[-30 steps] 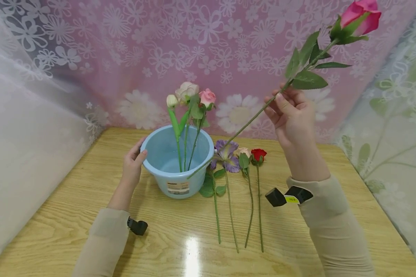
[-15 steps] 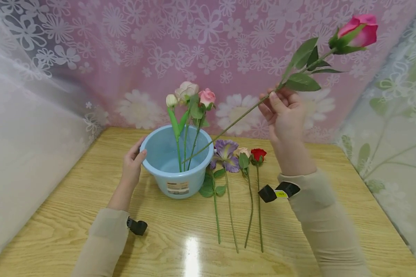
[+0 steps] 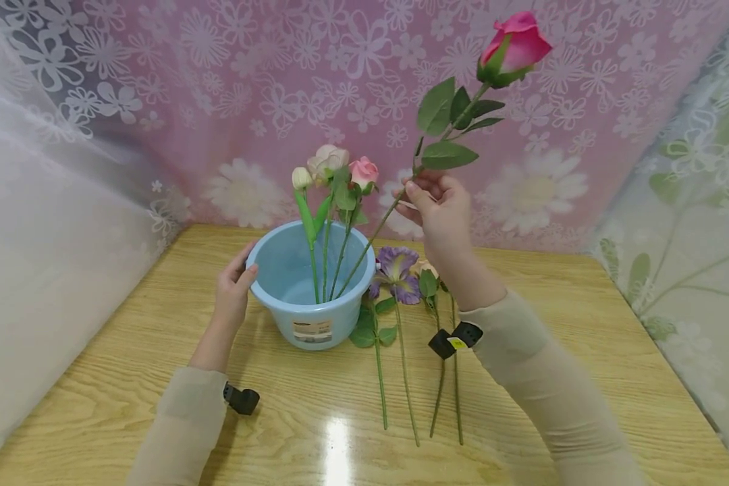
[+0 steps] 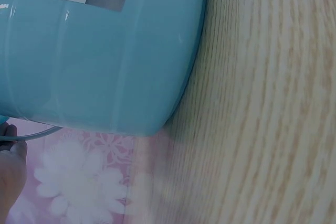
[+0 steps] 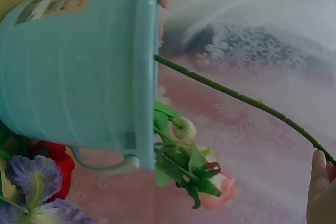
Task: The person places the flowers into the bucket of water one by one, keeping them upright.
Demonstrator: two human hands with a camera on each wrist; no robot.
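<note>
My right hand (image 3: 446, 212) pinches the stem of a deep pink rose (image 3: 516, 50) just below its leaves. The rose leans to the right, its lower stem inside the light blue bucket (image 3: 316, 327). In the right wrist view its green stem (image 5: 231, 91) passes over the rim. My left hand (image 3: 232, 290) grips the bucket's left rim, thumb on the near side. Standing in the bucket are a cream tulip bud (image 3: 301, 178), a pale full-petalled flower (image 3: 328, 160) and a light pink rose (image 3: 363, 172).
Right of the bucket, several stems lie on the wooden table (image 3: 279, 425). Among them are a purple iris (image 3: 396, 273) and a peach rose (image 3: 427, 270). My right wrist covers part of these. A flowered pink curtain (image 3: 219, 101) hangs behind the table.
My right hand has carried the deep pink rose left and lower, so its stem end went from outside the near rim into the bucket. My left hand has stayed on the rim.
</note>
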